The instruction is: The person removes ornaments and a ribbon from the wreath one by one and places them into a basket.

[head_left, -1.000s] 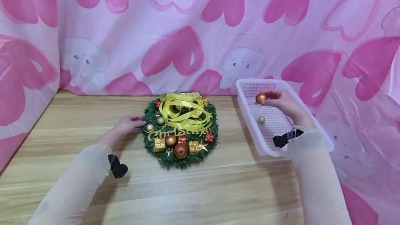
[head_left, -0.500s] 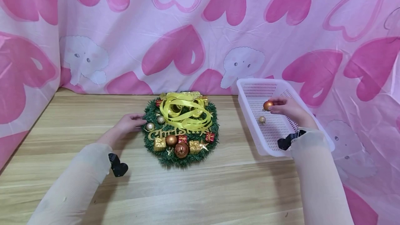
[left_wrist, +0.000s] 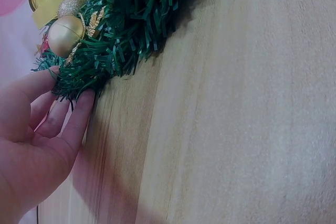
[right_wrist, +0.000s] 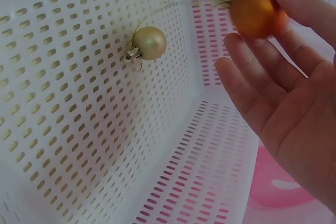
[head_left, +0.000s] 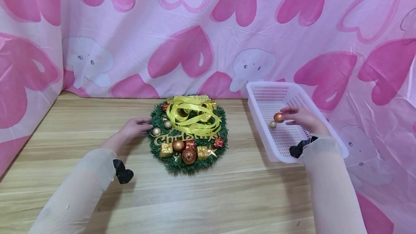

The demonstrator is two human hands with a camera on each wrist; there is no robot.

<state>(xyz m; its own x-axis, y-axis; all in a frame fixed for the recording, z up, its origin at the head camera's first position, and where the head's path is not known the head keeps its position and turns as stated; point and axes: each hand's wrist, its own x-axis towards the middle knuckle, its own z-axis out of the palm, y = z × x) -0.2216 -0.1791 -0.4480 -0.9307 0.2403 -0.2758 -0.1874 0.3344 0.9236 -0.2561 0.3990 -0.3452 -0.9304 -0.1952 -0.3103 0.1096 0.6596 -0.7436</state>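
Observation:
A green Christmas wreath (head_left: 187, 134) with a yellow ribbon (head_left: 191, 115), gold and copper baubles and small gift boxes lies on the wooden table. My left hand (head_left: 134, 128) rests at its left edge, fingertips (left_wrist: 84, 103) touching the green needles (left_wrist: 131, 35). My right hand (head_left: 297, 116) is inside the white perforated basket (head_left: 260, 95) and pinches an orange bauble (head_left: 278, 117) (right_wrist: 254, 6) between thumb and fingertips. A small gold bauble (head_left: 272, 124) (right_wrist: 148, 43) lies on the basket floor just beside it.
A pink heart-patterned cloth (head_left: 195, 31) hangs behind and along both sides. Bare wooden tabletop (head_left: 208, 194) stretches in front of the wreath. The basket's right rim (head_left: 334, 140) sits against the cloth.
My right hand has carried the orange bauble down and nearer inside the basket, close to the small gold bauble. The left hand has stayed at the wreath's edge.

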